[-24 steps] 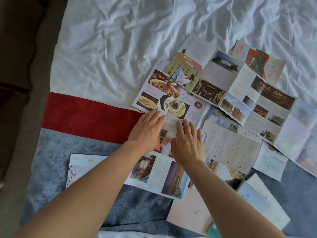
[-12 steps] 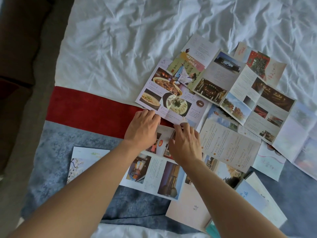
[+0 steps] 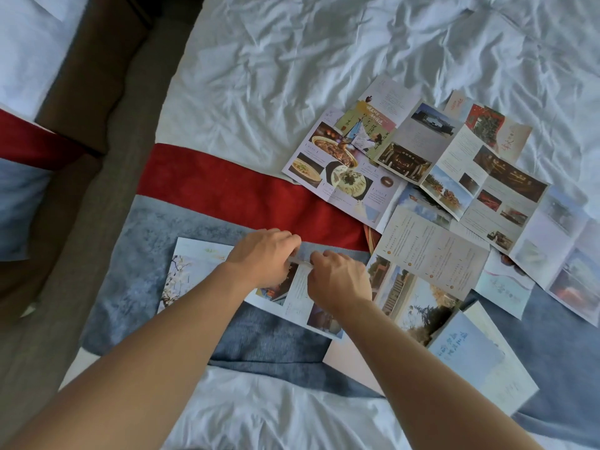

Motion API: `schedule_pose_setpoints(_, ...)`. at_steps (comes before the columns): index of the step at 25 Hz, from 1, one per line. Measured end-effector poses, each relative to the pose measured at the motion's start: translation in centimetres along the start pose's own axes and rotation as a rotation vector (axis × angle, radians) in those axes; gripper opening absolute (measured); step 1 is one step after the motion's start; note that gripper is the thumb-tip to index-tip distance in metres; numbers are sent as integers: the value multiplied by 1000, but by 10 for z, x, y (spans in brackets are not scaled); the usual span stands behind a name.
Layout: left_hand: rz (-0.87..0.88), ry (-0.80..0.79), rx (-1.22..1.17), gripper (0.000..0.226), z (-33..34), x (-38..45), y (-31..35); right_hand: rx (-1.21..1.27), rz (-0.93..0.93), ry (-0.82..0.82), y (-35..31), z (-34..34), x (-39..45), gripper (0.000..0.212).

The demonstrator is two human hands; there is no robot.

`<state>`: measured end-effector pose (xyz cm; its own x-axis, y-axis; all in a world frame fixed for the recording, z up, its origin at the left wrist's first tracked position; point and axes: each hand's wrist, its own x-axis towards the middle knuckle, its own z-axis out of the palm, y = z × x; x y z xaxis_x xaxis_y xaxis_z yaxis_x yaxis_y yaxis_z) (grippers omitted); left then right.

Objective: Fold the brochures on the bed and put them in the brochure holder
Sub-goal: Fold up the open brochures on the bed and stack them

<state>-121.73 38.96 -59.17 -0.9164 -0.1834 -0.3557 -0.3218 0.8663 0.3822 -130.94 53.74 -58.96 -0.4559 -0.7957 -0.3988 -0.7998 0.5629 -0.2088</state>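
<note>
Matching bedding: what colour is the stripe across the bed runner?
Red stripe, bordering grey-blue runner; head view.

The left hand and right hand cover the upper part of the glossy photo-printed paper brochure they pinch, so the grip itself is hard to read. The overlapping unfolded brochures run off the right edge, their print too small to make out.

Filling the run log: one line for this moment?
stage: folding | both hands pinch brochure top edge | bed runner | holder: unseen
</note>
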Motion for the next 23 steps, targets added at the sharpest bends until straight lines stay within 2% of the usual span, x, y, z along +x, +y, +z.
schedule_pose_setpoints(2,-29,-80,-6,17,8,-14,2,-6,-15,-28,-6,12,-15,7)
schedule_pose_setpoints(6,-50,-243,31,28,32,-34,6,-21,-11,-98,-7,43,-40,25)
schedule_pose_setpoints(10,-64,-363,165,34,57,-36,10,-5,-30,-165,1,65,-50,43)
schedule_pose_setpoints(15,1,-152,218,47,71,-13,13,-6,-23,-97,11,75,-47,40)
schedule_pose_setpoints(18,17,-92,211,56,76,5,12,-9,-13,-102,15,78,-40,37)
schedule_pose_setpoints(21,12,-64,231,50,77,17,12,0,-5,-80,16,78,-34,31)
schedule_pose_setpoints(23,-31,-66,197,35,74,20,13,10,11,-58,18,75,-31,33)
